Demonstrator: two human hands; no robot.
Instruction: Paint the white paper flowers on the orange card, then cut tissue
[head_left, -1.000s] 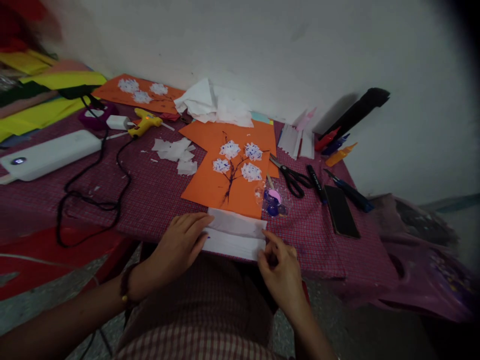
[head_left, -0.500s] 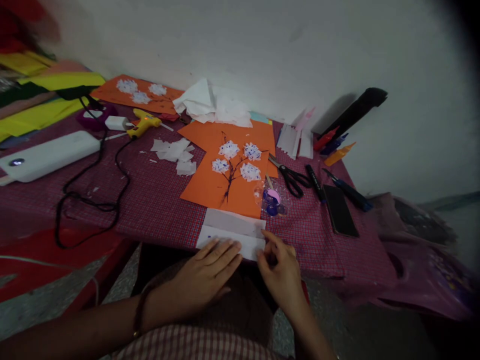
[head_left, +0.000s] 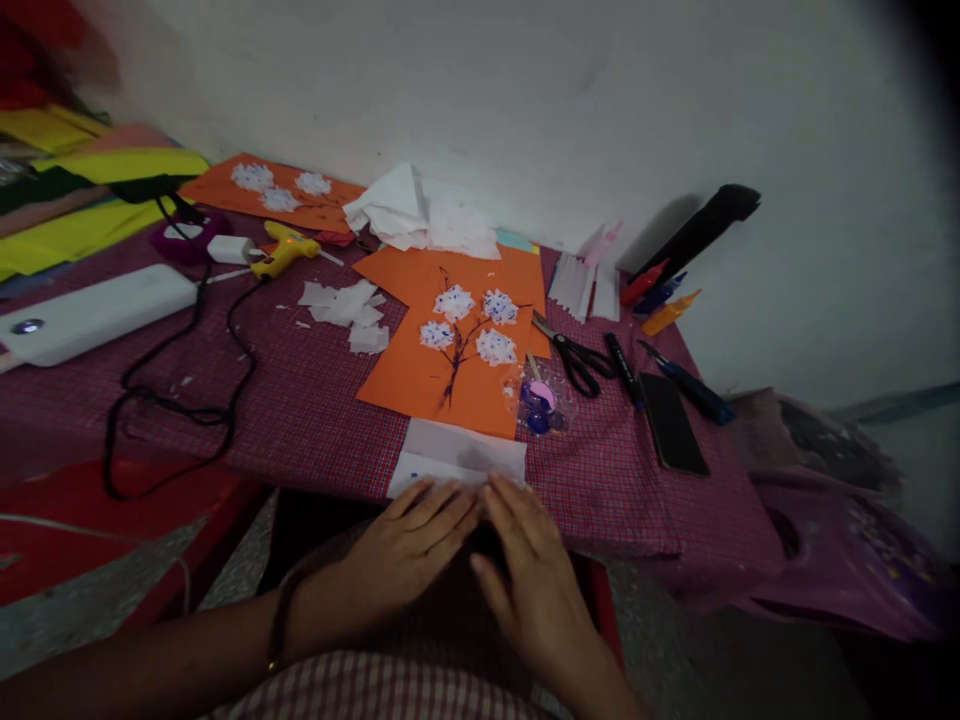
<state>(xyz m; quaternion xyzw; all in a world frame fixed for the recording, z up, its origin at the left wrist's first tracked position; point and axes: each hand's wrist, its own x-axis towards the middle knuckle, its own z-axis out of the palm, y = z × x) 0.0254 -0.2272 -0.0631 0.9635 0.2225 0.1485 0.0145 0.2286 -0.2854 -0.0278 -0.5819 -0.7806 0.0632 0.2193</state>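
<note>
A folded sheet of white paper [head_left: 457, 447] lies at the table's front edge, a small blue mark on its left part. My left hand [head_left: 412, 545] rests flat on its near edge, fingers stretched out. Beside it my right hand [head_left: 529, 560] presses its extended fingertips on the paper's right part, thumb apart. Just beyond lies an orange sheet [head_left: 401, 375] bearing a dark painted branch and several white, blue-speckled paper blossoms [head_left: 496, 347]. To its right sits a clear palette [head_left: 541, 408] with blue and pink paint.
Black-handled scissors [head_left: 576, 357], a marker [head_left: 624, 370], a blue cutter [head_left: 690, 383] and a phone [head_left: 673, 423] lie right. Paper scraps [head_left: 345, 303], a yellow glue gun [head_left: 283, 250], its black cord [head_left: 176, 410] and a white power bank [head_left: 97, 312] occupy the left. A wall stands behind.
My right hand has moved left from the paper's right edge and flattened, its fingers now stretched over the paper near my left hand. The left hand has stayed nearly in place.
</note>
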